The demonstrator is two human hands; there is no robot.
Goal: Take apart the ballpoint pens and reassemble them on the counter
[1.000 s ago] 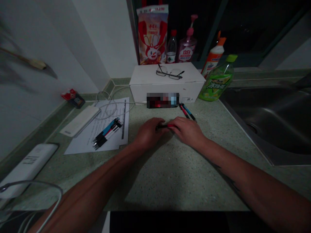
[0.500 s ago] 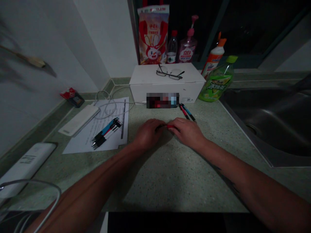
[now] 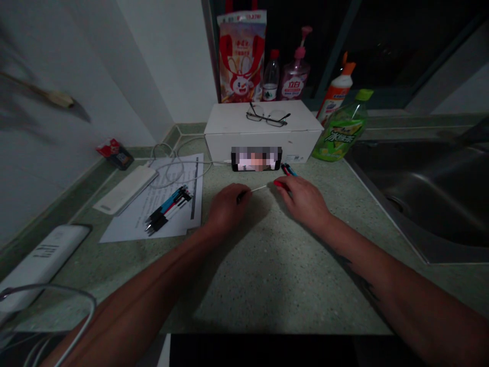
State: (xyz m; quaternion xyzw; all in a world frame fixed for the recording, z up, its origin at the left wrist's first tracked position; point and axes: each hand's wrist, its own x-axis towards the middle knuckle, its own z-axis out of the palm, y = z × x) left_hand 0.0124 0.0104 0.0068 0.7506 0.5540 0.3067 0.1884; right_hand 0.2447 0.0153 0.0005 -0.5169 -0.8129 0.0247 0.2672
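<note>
My left hand [image 3: 226,206] is closed on the black front half of a pen [image 3: 242,194], with a thin white refill [image 3: 257,188] sticking out to the right. My right hand [image 3: 303,201] is closed on the red rear half of the pen [image 3: 278,184], now apart from the front. Both hands hover just over the green speckled counter [image 3: 267,275]. Two more pens [image 3: 289,168] lie just beyond my right hand. A bunch of several pens [image 3: 168,208] rests on a paper sheet [image 3: 153,214] to the left.
A white box [image 3: 263,135] with glasses [image 3: 266,115] on top stands behind, a phone [image 3: 256,159] leaning on its front. Bottles [image 3: 340,127] and a snack bag [image 3: 239,56] line the back. A steel sink [image 3: 424,188] lies right. White chargers [image 3: 126,189] and cables lie left.
My hands have drawn apart: the pen held whole between them has split, the red rear half going right and the white refill now showing from the black front half.
</note>
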